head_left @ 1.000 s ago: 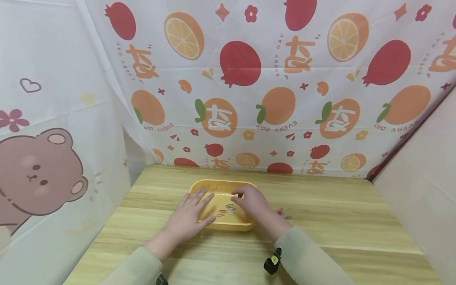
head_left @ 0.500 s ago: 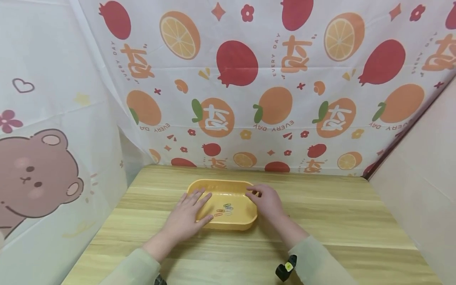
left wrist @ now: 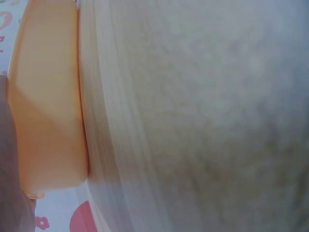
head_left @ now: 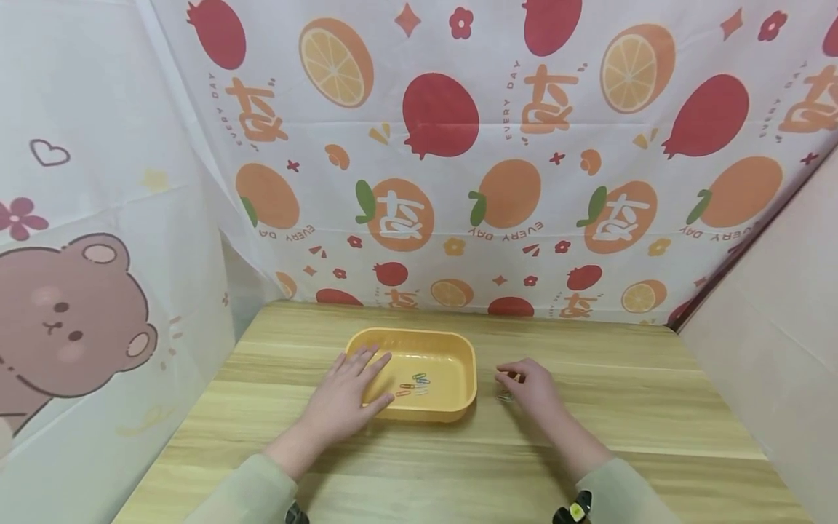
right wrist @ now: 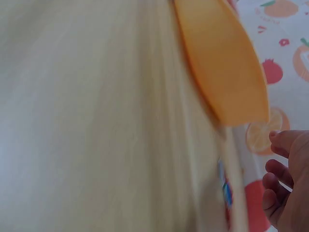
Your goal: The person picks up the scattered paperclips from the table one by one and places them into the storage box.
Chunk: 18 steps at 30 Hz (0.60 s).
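A yellow rectangular tray point(head_left: 452, 378) sits on the wooden table. Inside it lie several small coloured paper clips point(head_left: 419, 378). My left hand point(head_left: 343, 397) rests over the tray's left side, fingers spread and straight; only a dark edge of it shows in the left wrist view, beside the tray wall point(left wrist: 48, 106). To the right of the tray, my right hand point(head_left: 533, 389) hovers by a small pile of paper clips point(head_left: 504, 397) and partly hides it. In the right wrist view its fingers point(right wrist: 275, 174) are loosely bent, with nothing visible between them.
The wooden table point(head_left: 628, 407) reaches back to a fruit-print cloth point(head_left: 439, 116). A white cloth with a bear print point(head_left: 85, 313) hangs on the left, and a pale wall point(head_left: 772, 291) stands on the right.
My right hand has moved from over the tray's interior, out across its right rim, to the paper clip pile on the table. My left hand has stayed on the tray.
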Motion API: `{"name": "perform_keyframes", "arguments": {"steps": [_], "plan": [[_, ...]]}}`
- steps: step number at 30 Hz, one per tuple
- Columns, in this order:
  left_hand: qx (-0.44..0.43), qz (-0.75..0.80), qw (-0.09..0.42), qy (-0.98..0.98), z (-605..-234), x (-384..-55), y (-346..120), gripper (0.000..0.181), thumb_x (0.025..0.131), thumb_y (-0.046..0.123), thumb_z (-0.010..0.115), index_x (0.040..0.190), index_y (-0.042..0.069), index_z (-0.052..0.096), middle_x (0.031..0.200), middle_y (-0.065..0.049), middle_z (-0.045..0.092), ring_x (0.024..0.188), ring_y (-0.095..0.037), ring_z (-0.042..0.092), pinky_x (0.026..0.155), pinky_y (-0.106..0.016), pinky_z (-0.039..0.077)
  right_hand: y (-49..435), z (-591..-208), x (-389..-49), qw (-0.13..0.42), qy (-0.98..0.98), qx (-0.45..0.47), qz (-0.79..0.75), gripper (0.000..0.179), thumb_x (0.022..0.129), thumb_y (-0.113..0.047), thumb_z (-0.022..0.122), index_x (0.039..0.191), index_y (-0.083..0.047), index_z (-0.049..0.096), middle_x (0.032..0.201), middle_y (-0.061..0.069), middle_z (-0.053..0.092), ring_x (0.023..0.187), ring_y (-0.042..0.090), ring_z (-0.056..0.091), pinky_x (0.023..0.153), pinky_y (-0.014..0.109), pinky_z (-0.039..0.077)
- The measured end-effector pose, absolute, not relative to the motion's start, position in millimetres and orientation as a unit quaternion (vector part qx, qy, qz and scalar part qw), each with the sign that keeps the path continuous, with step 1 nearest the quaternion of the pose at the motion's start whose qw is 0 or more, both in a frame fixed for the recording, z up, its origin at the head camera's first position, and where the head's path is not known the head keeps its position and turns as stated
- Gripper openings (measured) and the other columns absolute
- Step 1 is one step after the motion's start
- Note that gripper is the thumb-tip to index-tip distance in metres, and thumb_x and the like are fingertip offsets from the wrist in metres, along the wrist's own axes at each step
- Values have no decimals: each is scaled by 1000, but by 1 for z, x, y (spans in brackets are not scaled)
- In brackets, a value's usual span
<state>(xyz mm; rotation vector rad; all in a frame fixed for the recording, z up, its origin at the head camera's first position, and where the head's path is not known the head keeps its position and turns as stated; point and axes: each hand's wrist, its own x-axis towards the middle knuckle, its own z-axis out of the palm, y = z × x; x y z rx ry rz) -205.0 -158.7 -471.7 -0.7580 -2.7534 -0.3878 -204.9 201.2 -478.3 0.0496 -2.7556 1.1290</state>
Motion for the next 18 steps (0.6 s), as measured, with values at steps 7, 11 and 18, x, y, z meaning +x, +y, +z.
{"name": "perform_keyframes", "arguments": {"steps": [7, 11, 18], "plan": [[-260, -130, 127, -948, -472, -207, -158, 72, 92, 57, 60, 152, 23, 41, 158, -8, 36, 145, -31, 31, 120, -56, 15, 228, -486, -194, 57, -930, -7, 363, 24, 92, -25, 73, 111, -12, 77, 89, -4, 63, 75, 13, 54, 62, 27, 47], [-260, -128, 124, -949, -471, -207, -159, 71, 93, 59, 57, 153, 23, 41, 158, -8, 36, 146, -30, 31, 119, -56, 17, 236, -487, -192, 46, -933, -14, 356, 23, 93, -26, 71, 112, -14, 77, 88, -3, 62, 76, 14, 55, 62, 29, 47], [-258, -123, 112, -952, -471, -207, -159, 73, 94, 64, 49, 154, 24, 39, 159, -7, 33, 147, -30, 29, 120, -55, 14, 238, -488, -191, 42, -939, -12, 341, 20, 92, -25, 72, 108, -17, 78, 88, -4, 63, 76, 13, 54, 65, 30, 47]]}}
